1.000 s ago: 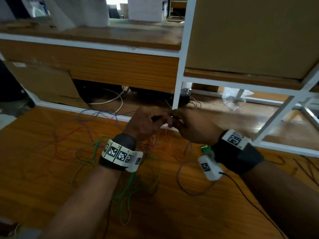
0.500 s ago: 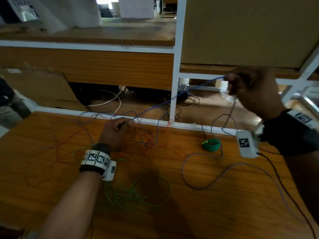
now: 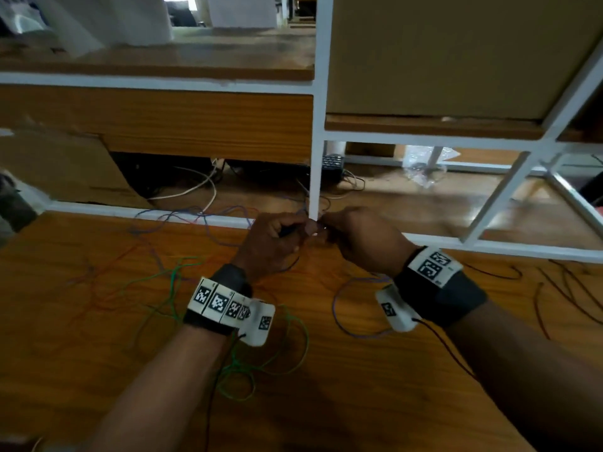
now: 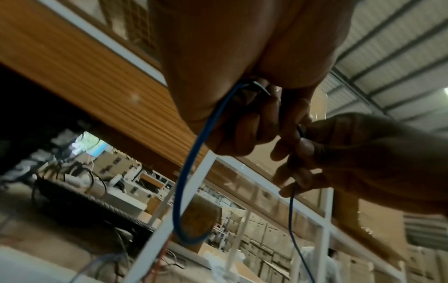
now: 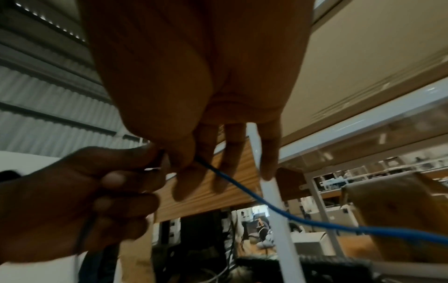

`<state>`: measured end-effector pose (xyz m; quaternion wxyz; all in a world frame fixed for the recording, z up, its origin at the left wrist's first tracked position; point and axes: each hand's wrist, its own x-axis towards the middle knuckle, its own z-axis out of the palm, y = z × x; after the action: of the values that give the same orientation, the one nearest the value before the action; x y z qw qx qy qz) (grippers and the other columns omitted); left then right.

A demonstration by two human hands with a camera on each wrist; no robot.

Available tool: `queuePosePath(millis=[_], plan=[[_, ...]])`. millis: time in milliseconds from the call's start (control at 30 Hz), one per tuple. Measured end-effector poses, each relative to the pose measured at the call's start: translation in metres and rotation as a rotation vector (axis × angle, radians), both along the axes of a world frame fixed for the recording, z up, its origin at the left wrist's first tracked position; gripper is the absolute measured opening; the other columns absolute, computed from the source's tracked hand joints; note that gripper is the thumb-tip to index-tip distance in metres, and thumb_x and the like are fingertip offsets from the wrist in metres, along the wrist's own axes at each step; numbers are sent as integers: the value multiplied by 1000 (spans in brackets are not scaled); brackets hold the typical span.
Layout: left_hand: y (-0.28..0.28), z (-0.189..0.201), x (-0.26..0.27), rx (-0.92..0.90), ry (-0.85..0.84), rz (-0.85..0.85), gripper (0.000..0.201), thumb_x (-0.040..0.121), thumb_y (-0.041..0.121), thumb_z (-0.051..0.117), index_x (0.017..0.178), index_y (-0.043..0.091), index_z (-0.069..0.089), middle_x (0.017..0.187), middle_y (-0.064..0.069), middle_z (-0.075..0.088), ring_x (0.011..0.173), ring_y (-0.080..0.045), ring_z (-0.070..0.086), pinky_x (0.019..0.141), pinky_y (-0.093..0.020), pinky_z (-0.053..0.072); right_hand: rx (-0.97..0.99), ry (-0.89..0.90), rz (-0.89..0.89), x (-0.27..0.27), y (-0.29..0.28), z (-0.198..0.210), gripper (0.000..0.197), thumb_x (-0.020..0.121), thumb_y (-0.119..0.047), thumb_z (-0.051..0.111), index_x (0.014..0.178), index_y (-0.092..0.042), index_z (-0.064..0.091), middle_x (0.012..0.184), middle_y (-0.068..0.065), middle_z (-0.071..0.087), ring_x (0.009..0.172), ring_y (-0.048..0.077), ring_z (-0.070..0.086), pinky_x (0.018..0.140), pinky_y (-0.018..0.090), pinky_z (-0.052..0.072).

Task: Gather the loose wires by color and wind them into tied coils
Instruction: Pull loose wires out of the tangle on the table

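Note:
Both hands meet over the far edge of the wooden table (image 3: 359,386), close to a white frame post (image 3: 316,177). My left hand (image 3: 277,236) curls its fingers round a thin blue wire (image 4: 194,157) that loops down out of its fist. My right hand (image 3: 355,238) pinches the same blue wire (image 5: 242,188) between thumb and forefinger, and the wire trails off to the right. Loose green wires (image 3: 261,363) lie under my left forearm. Red wires (image 3: 107,272) and blue-purple wires (image 3: 195,213) are scattered on the left of the table. A purple loop (image 3: 339,318) lies under my right wrist.
A white metal frame rail (image 3: 489,246) runs along the table's far edge, with shelves and a brown board above. Beyond the rail lie white cables (image 3: 202,187), a dark keypad device (image 3: 331,164) and crumpled clear plastic (image 3: 424,164). More dark red wires (image 3: 554,288) lie at the right.
Half a second ago my right hand was raised high to the right, stretching the blue wire out. It has come back down and now meets the left hand, which moved right to the post.

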<state>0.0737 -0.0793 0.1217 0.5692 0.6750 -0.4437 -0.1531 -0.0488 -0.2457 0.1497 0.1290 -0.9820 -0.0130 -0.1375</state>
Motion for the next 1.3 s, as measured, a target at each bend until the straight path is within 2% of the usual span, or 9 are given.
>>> queuePosePath(millis=[133,367,533,667,833,967,1067,1200,1300], plan=[[4,-4,-30,16,237,-118,22,99,19,55,101,10,75,57,-2,56,53,-13,49,51,-24,40,92,-151,-63,-54,-52,23,20,100,-21,58,100,-15,77,90,0,77,83,23,72,72,40,55],[-48,-2,-113,-42,715,-515,19,98,17,55,109,5,65,102,-24,72,88,-32,71,76,-40,59,112,-174,-425,-139,-99,-1,40,94,-35,74,132,-22,69,119,5,66,99,21,69,82,26,52],[-86,-6,-167,-189,1063,-495,21,104,11,44,124,2,48,129,-25,63,124,-37,59,103,-45,51,733,-363,-583,-193,-45,-31,33,100,-57,55,96,-31,76,92,-9,76,89,6,71,77,33,57],[-91,-14,-194,-151,1133,-417,32,103,11,42,132,-1,41,126,-18,67,121,-29,63,102,-39,51,1060,-313,-468,-226,13,-68,30,95,-58,64,118,-41,69,98,0,78,90,22,73,78,35,58],[-80,-33,-213,-41,878,-484,11,100,13,50,109,7,48,120,-14,71,118,-26,65,101,-41,52,989,-350,-608,-253,34,-95,35,98,-42,66,129,-26,66,87,7,72,79,19,71,76,39,59],[-63,-29,-206,-32,289,-370,10,92,27,68,97,19,66,93,1,75,85,-20,70,73,-41,56,902,-397,-582,-273,47,-87,38,105,-42,53,96,-11,74,78,2,67,72,24,68,68,47,55],[-49,-11,-207,-67,-70,-254,24,79,39,77,77,23,59,66,3,57,61,-13,57,57,-28,47,1033,-456,-529,-287,48,-72,33,104,-27,52,89,-4,71,67,8,64,63,21,65,63,35,52],[-59,0,-232,-85,-639,-208,40,77,46,80,106,21,66,108,3,60,102,-15,55,91,-29,42,1070,-464,-473,-303,36,-65,35,105,-22,47,87,2,66,58,5,48,53,21,51,53,33,47],[-65,-5,-261,30,-447,-397,31,89,46,66,119,37,64,108,19,65,102,-7,61,93,-39,47,1149,-496,-355,-337,25,-58,35,107,-25,47,86,-5,67,57,2,42,51,29,40,50,45,39]])
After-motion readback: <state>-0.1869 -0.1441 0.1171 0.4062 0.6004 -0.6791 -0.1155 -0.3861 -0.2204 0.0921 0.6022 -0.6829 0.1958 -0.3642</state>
